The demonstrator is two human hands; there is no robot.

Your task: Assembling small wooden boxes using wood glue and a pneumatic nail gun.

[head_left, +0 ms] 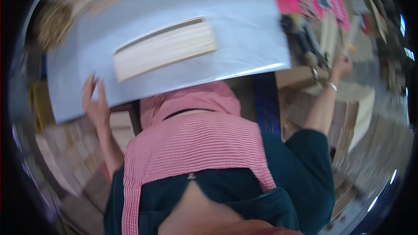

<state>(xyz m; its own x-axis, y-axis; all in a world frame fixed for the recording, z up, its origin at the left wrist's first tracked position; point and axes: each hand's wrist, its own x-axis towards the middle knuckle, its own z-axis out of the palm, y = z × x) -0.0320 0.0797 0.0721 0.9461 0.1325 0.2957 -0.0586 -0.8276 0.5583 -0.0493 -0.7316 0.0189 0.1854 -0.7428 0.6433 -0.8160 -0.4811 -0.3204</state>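
A bundle of pale wooden strips (165,51) lies at a slant on the smooth grey-white tabletop (244,26), with a dark gap along its far side. My left hand (96,104) is over the near left edge of this top, fingers apart and nothing in them, a little left of the bundle. Off to the right, beyond the tabletop, my right hand (342,66) is closed beside several tools. A pale strip (352,34) rises from about its fingers, but blur hides what the hand grips.
A pink cloth (296,2) with tools on it covers the far right corner. Dark-handled tools (307,41) lie beside it. Stacked wood (352,108) stands low on the right, more wooden blocks (69,148) low on the left. A round bundle of thin sticks (54,25) sits far left.
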